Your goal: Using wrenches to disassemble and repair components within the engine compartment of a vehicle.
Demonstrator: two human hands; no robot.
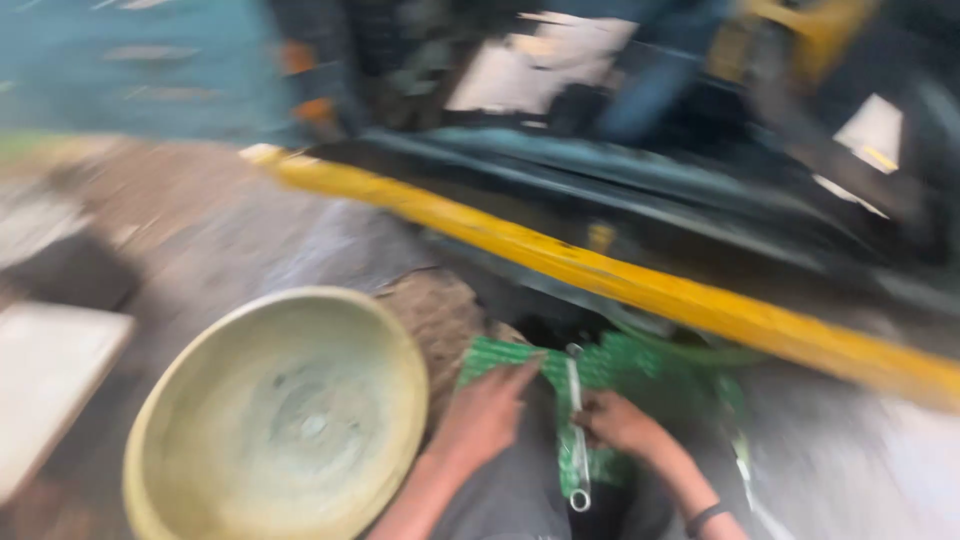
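frame blurred. right hand [618, 425] fingers clamped on a spanner [577, 430] lying upright across a green cloth [620, 365] in the lap. left hand [487, 410] rests flat on the cloth, fingers together. pale bowl [280, 415] just left. judged: tool being gripped; a firmer hold is needed.

A blurred grey concrete floor [250, 230] spreads up and left of the hands; beyond them a long yellow metal bar [640, 285] slants past dark machinery [700, 170].
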